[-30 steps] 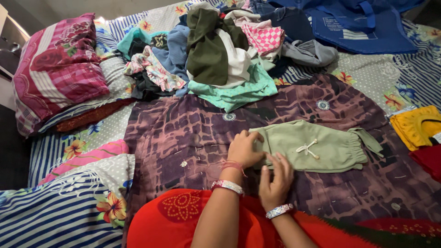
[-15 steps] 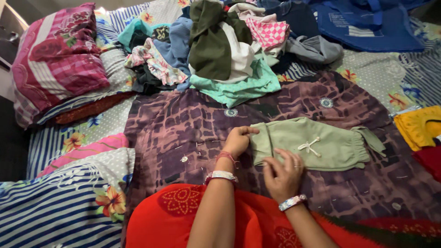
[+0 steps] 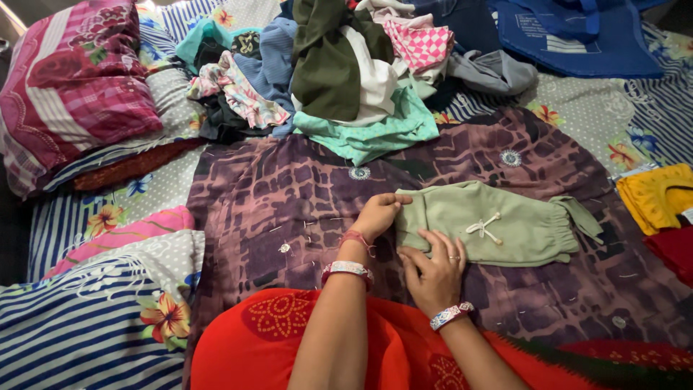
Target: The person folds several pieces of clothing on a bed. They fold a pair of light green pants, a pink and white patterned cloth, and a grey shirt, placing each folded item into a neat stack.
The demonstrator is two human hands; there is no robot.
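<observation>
A pale green pair of shorts [image 3: 498, 224] with a white drawstring lies folded on a purple patterned cloth [image 3: 289, 209] spread over the bed. My left hand [image 3: 377, 214] pinches the shorts' left edge at the far corner. My right hand [image 3: 434, 269] rests with its fingers on the near left edge of the shorts. Both wrists wear bangles. A red garment [image 3: 274, 339] covers my lap below the hands.
A heap of mixed clothes [image 3: 339, 79] lies beyond the purple cloth. Pink checked pillows [image 3: 72, 87] sit at the far left, a striped floral pillow [image 3: 94, 325] near left. A blue bag [image 3: 577, 36] is at the far right; yellow [image 3: 653, 198] and red [image 3: 671, 249] garments lie at the right edge.
My left hand moved from lying flat on the shorts to pinching their left edge. My right hand drew back slightly toward me. The view shifted down a little.
</observation>
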